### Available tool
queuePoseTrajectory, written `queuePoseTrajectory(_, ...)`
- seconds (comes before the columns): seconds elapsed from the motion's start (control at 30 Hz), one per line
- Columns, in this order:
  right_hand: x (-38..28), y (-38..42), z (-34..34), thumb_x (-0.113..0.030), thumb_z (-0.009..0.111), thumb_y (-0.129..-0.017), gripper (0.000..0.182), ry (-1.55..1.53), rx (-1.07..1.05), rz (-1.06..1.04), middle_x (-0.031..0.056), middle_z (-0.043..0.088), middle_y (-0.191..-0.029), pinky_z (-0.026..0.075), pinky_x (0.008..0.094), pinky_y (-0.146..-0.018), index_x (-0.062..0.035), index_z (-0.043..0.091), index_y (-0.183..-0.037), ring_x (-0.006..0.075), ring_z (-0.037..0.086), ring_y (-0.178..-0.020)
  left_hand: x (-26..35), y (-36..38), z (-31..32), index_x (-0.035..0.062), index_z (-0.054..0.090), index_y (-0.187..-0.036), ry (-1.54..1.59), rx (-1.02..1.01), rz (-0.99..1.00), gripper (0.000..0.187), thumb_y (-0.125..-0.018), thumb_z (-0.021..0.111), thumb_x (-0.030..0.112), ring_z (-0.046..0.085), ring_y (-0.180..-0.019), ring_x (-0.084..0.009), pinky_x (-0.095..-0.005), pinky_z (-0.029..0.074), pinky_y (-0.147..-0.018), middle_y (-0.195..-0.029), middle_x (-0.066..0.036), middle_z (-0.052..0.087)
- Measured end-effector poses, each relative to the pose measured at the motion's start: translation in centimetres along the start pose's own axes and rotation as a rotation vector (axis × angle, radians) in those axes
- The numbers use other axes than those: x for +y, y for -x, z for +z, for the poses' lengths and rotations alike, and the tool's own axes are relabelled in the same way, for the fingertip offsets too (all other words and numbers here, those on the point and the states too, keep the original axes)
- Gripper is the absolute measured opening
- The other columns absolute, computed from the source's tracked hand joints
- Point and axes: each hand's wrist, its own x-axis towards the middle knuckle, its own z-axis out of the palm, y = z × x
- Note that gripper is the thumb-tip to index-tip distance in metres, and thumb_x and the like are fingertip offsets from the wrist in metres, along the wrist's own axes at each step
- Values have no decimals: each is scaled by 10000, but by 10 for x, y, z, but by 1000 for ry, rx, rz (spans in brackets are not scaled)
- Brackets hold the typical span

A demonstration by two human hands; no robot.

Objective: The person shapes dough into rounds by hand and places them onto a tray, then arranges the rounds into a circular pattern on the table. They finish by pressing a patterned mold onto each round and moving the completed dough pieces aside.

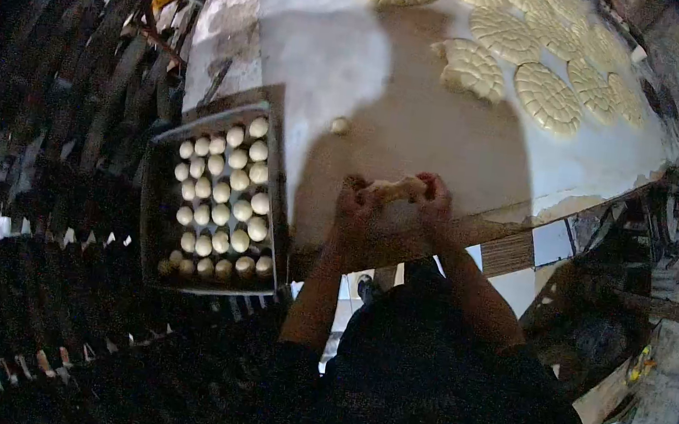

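Note:
A pale piece of dough (392, 190) stretches between my two hands, just above the near edge of the work table. My left hand (355, 201) is closed on its left end. Its right end is pinched in my right hand (434, 202). Both hands lie in my shadow, so the fine finger detail is dim. A small dough ball (339, 126) sits alone on the table, beyond my left hand. Farther off to the right lies a partly cut dough round (473, 70), its left side uneven.
Left of me stands a dark-rimmed tray (276, 196) holding rows of dough balls. Several scored dough rounds (547, 97) lie at the table's far right. The table (614, 155) has a worn near edge. Stacked wood (74, 115) fills the left side beyond the tray.

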Motion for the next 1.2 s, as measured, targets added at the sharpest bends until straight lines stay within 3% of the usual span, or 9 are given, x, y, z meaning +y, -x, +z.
queuePoseTrajectory(0.17, 26, -16, -66, -237, 590, -935, 278, 199, 172, -170, 100, 611, -987, 495, 310, -726, -8, 558, -1089, 157, 582, -871, -9, 37, -36, 38, 533, -1087, -103, 191, -134, 345, -935, 581, 343, 583, -953, -330, -476, 455, -861, -1040, -154, 582)
queuePoseTrajectory(0.33, 33, -46, -164, -301, 587, -835, 300, 491, -117, -489, 142, 536, -818, 421, 442, -762, -6, 532, -830, 296, 531, -781, 8, 28, -49, 50, 568, -1041, -1367, -120, 457, 401, -853, 645, 395, 535, -977, -368, -524, 392, -887, -982, -160, 564)
queuePoseTrajectory(0.57, 2, -146, -100, -262, 558, -800, 266, 744, -188, -460, 205, 526, -911, 351, 538, -918, -8, 576, -880, 414, 480, -930, 51, -91, 49, 76, 580, -954, -776, 364, 251, 332, -754, 736, 290, 524, -952, -363, -507, 402, -853, -979, -142, 566)
queuePoseTrajectory(0.7, 48, -80, -83, -288, 590, -806, 292, 998, -387, -930, 211, 570, -997, 299, 563, -1061, -21, 593, -923, 409, 499, -1040, 6, -24, 85, 79, 611, -959, -1000, 34, 366, 262, -773, 710, 234, 560, -944, -310, -473, 427, -858, -993, -113, 600)
queuePoseTrajectory(0.83, 50, -115, -163, -169, 562, -830, 213, 875, -798, -746, 208, 554, -970, 308, 564, -1065, 12, 569, -944, 395, 509, -1019, -39, 26, -1, 96, 654, -950, -784, -96, 268, 158, -813, 645, 174, 591, -913, -277, -466, 453, -840, -970, -89, 631)
queuePoseTrajectory(0.9, 42, -157, -161, -149, 560, -830, 202, 865, -680, -686, 214, 552, -959, 313, 561, -1065, 23, 567, -933, 402, 511, -1005, 22, -30, -25, 104, 651, -859, -1400, -119, 254, 89, -804, 631, 170, 593, -885, -270, -450, 459, -811, -934, -76, 635)
queuePoseTrajectory(1.03, 2, -184, -78, -150, 549, -824, 204, 795, -270, -664, 241, 575, -970, 314, 572, -1055, 43, 575, -884, 422, 523, -1012, 35, -112, 27, 78, 599, -788, -1187, 110, 450, 107, -811, 634, 176, 579, -825, -311, -434, 451, -771, -839, -98, 621)
queuePoseTrajectory(1.07, 3, -180, -65, -143, 552, -820, 199, 796, -237, -662, 243, 576, -960, 314, 570, -1055, 44, 575, -881, 423, 525, -1010, 52, -111, 55, 78, 613, -830, -1014, 251, 155, 125, -809, 650, 196, 580, -841, -319, -437, 451, -795, -865, -97, 621)
queuePoseTrajectory(1.2, 27, -130, -94, -151, 531, -835, 216, 760, -612, -724, 232, 546, -985, 281, 562, -1083, 46, 554, -919, 432, 499, -1039, 15, -46, 49, 86, 620, -909, -1189, 30, 380, 143, -832, 648, 203, 575, -909, -331, -478, 440, -865, -949, -131, 616)
